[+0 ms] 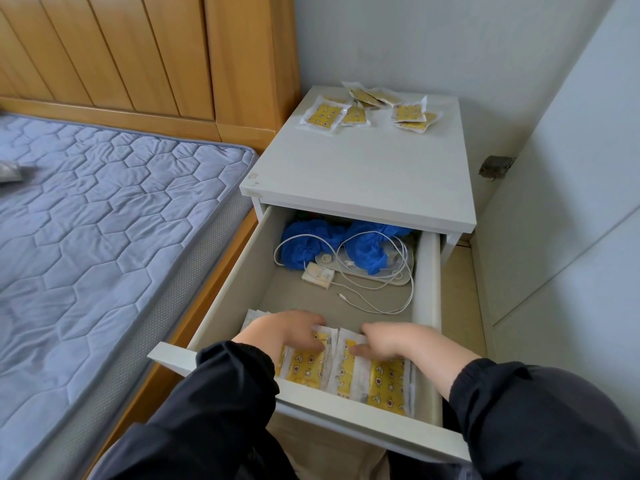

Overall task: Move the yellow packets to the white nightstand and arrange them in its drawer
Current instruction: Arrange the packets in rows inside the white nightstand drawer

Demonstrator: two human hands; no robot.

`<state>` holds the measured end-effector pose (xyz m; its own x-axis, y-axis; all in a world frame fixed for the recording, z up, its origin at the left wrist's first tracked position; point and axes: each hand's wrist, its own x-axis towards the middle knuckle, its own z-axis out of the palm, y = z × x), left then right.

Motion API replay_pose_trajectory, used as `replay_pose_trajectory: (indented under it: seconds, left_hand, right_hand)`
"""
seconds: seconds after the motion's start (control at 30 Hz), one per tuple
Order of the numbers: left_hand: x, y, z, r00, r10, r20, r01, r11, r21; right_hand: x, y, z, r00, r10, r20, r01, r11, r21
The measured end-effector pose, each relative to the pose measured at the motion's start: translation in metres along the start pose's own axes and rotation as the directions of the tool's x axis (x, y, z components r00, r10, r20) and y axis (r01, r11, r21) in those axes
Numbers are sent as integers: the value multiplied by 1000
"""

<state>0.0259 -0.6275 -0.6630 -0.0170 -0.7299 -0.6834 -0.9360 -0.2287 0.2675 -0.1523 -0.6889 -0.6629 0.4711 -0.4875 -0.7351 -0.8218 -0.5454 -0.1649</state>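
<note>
Both hands reach into the open drawer [225, 299] of the white nightstand [363, 168]: the left hand [287, 332] and the right hand [388, 341] each pinch yellow packets [386, 382] lined along its front, while loose packets [325, 114] lie scattered on top

Wooden headboard [138, 53] behind a blue quilted mattress [86, 220]; grey wall [433, 39], white cupboard door [571, 202] at right

Yellow star-printed packets [386, 384], white nightstand [360, 171], blue cloth [367, 251], grey-blue quilted mattress [97, 216].
</note>
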Motion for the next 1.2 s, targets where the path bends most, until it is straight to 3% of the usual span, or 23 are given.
replay_pose_trajectory:
  seconds: [0.2, 0.37, 0.5, 0.63, 0.7, 0.8, 1.07, 1.2]
  left_hand:
    - [-1, 0, 0, 992, -25, -124, 15, 997, -79]
    - [-9, 9, -10, 941, 17, -339, -65, 989, -133]
    - [-17, 21, -35, 839, 77, -539, -159, 982, -106]
    - [-23, 37, -78, 675, 94, -732, -294, 944, -150]
    - [-27, 46, -100, 596, 72, -800, -344, 923, -173]
    - [-27, 56, -128, 537, 78, -840, -390, 906, -165]
    - [-2, 70, -188, 546, 53, -836, -383, 904, -192]
    - [25, 66, -221, 629, -2, -777, -300, 922, -244]
  right_hand:
    - [2, 4, -4, 969, 38, -246, -31, 999, 32]
    - [-6, 7, -14, 888, 12, -460, 19, 998, 63]
    - [-24, 16, -50, 771, -21, -637, 128, 984, 122]
    - [-51, 23, -103, 602, -18, -798, 185, 976, 117]
    - [-61, 28, -126, 533, -40, -845, 215, 973, 89]
    - [-68, 37, -153, 477, -55, -877, 214, 975, 55]
    - [-35, 66, -202, 493, 59, -868, 131, 981, 140]
    - [-4, 75, -235, 455, 188, -871, 87, 963, 253]
